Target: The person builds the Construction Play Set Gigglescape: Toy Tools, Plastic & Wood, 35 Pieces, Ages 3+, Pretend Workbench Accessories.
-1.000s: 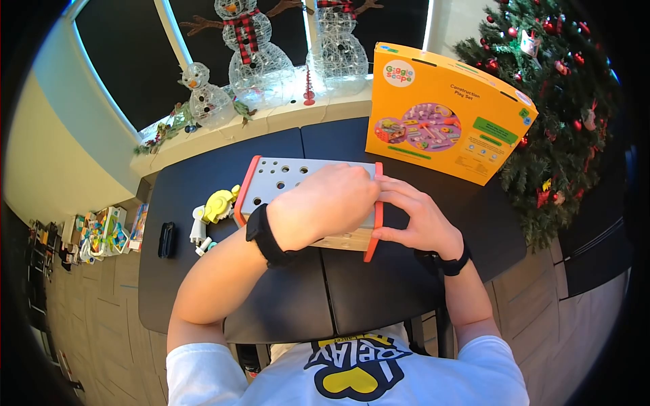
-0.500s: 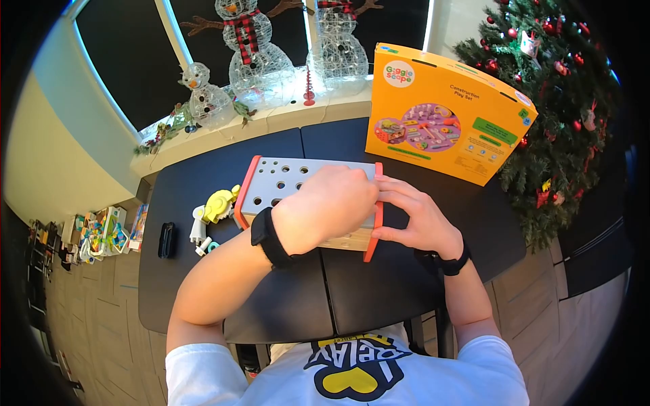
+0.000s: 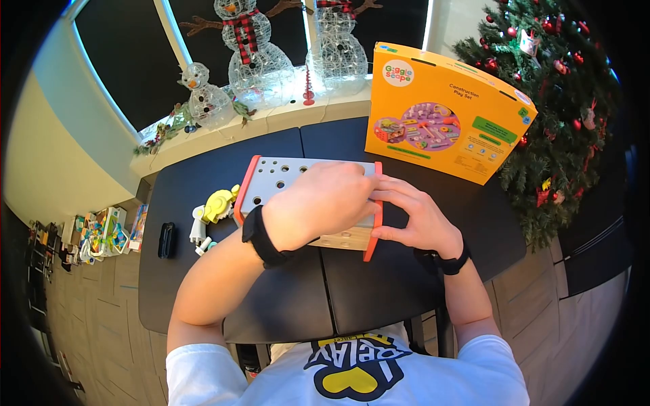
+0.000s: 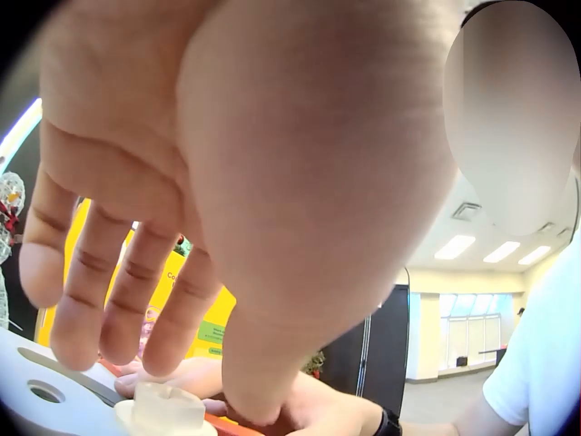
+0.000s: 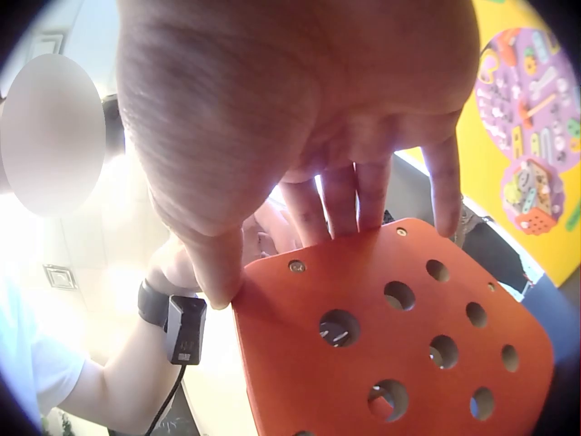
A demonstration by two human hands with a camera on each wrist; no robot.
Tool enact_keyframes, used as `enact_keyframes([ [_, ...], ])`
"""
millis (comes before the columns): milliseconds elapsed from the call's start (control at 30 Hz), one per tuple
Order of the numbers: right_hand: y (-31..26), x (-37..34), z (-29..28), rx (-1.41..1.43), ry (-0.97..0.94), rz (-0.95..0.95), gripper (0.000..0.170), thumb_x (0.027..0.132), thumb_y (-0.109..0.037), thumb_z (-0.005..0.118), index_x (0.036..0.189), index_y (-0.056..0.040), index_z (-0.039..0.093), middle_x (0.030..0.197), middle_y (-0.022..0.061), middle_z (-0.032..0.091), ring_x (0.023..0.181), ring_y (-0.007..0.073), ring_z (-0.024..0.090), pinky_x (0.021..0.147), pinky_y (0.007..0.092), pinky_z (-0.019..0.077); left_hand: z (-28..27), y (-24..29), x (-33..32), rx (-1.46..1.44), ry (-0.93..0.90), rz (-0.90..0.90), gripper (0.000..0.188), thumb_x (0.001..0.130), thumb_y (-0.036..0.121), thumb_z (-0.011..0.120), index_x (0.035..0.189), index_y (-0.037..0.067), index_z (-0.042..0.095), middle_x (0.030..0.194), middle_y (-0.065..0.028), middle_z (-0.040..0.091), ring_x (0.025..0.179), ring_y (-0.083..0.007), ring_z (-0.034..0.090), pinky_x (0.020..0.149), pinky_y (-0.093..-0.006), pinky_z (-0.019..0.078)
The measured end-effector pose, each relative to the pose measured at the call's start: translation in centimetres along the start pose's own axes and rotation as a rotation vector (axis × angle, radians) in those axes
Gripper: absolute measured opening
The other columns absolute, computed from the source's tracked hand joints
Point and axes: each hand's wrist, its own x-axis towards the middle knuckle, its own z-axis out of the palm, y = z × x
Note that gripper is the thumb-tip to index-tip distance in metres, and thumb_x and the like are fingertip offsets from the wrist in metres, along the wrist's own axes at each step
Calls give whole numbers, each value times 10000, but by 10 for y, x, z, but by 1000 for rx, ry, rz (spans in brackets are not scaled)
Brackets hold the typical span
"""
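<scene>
A toy box with a grey holed top and red end panels lies on the table. My left hand is over its top near the right end. In the left wrist view, the fingers and thumb of the left hand stand apart above a pale translucent piece; contact with it cannot be made out. My right hand holds the box's right end, fingers on the top edge and thumb at the front. In the right wrist view, the right hand spans the red panel's corner.
Yellow and white toy pieces lie left of the box, beside a small black object. Behind to the right stands a yellow carton. A decorated tree is at the right; snowman figures stand on the sill.
My left hand has shifted slightly left over the grey top, and its wrist has moved left too. My right hand stays at the box's end.
</scene>
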Motion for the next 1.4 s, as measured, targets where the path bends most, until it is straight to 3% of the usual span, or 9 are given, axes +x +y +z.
enact_keyframes([
  [133, -1, -1, 0, -19, -4, 17, 615, 813, -401, 890, 1271, -39, 697, 1433, 182, 633, 1375, 377, 569, 1142, 461, 472, 6, 5, 3, 136, -93, -53, 261, 910, 177, 743, 1115, 22, 703, 1017, -157, 699, 965, -388, 709, 835, -471, 565],
  [333, 1, -2, 0, -13, 3, 8, 623, 811, -397, 891, 1275, -33, 691, 1430, 182, 636, 1372, 381, 569, 1143, 462, 470, 16, -10, -7, -81, 170, 273, 253, 927, 172, 730, 1132, 26, 703, 1035, -144, 706, 973, -391, 707, 841, -477, 564],
  [433, -3, 0, -1, -2, -2, 17, 620, 812, -395, 888, 1276, -32, 693, 1428, 177, 638, 1372, 378, 570, 1143, 462, 469, 13, -6, -11, -137, 225, 216, 277, 932, 181, 730, 1165, 36, 695, 1057, -145, 703, 982, -395, 703, 843, -481, 564],
  [533, -1, 0, -1, -10, -3, 11, 616, 815, -395, 887, 1276, -34, 696, 1427, 172, 641, 1373, 374, 570, 1143, 461, 469, 8, 1, -6, -29, 47, -20, 309, 933, 188, 734, 1202, 46, 681, 1069, -151, 694, 990, -395, 699, 843, -481, 564],
  [633, -1, -1, -1, -19, -6, 8, 616, 816, -395, 886, 1277, -34, 695, 1428, 170, 640, 1375, 373, 568, 1144, 460, 469, 18, -2, -1, 30, -13, -56, 312, 934, 188, 733, 1207, 45, 680, 1069, -155, 685, 992, -397, 695, 841, -482, 565],
  [833, 2, -2, 0, -17, -6, 14, 618, 819, -395, 884, 1287, -41, 692, 1434, 169, 636, 1377, 373, 566, 1148, 460, 466, 25, -12, -10, -118, 243, 276, 279, 917, 190, 742, 1142, 29, 700, 1057, -160, 677, 973, -411, 689, 836, -479, 563],
  [1033, -2, 0, -1, -10, -9, 16, 609, 823, -382, 883, 1295, -48, 693, 1434, 155, 640, 1385, 365, 562, 1151, 456, 464, 21, -1, -13, -176, 222, 7, 260, 892, 186, 765, 1076, 12, 705, 1014, -168, 692, 939, -417, 684, 832, -481, 552],
  [1333, -4, -1, -1, 3, -5, 28, 619, 821, -377, 887, 1306, -46, 690, 1435, 135, 645, 1388, 352, 562, 1152, 449, 464, 29, -7, -18, -289, 397, 202, 182, 880, 127, 738, 1002, -5, 710, 983, -169, 695, 929, -409, 685, 848, -496, 549],
  [1400, -4, -1, 1, 11, -4, 29, 616, 824, -375, 887, 1305, -45, 689, 1436, 133, 644, 1390, 350, 560, 1153, 449, 464, 26, 1, -21, -258, 391, 70, 167, 881, 121, 736, 985, -8, 713, 987, -170, 698, 943, -405, 684, 851, -494, 548],
])
